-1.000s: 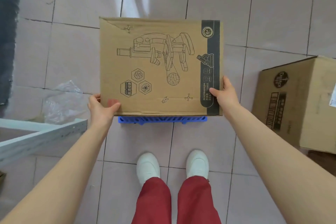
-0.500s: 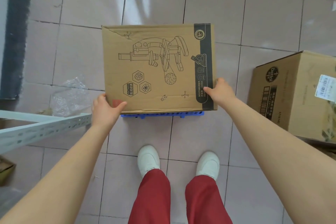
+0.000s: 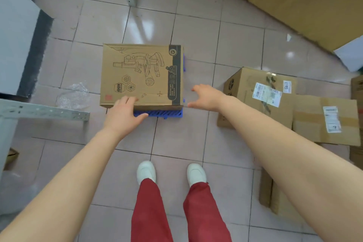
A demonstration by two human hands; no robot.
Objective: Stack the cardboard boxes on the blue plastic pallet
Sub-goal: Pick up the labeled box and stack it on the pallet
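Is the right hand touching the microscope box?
Apart. The head view shows bare floor tile between the open right hand and the right edge of the microscope box.

You're standing on a glossy pinkish-beige tiled floor [image 3: 235, 45]. At 12 o'clock a blue plastic slatted pallet [image 3: 157, 113] sits right on it. Crinkled clear plastic wrap [image 3: 73, 95] lies at 10, a labelled brown cardboard box [image 3: 261, 96] at 2, and a big flat cardboard sheet [image 3: 304, 2] farther out at 1.
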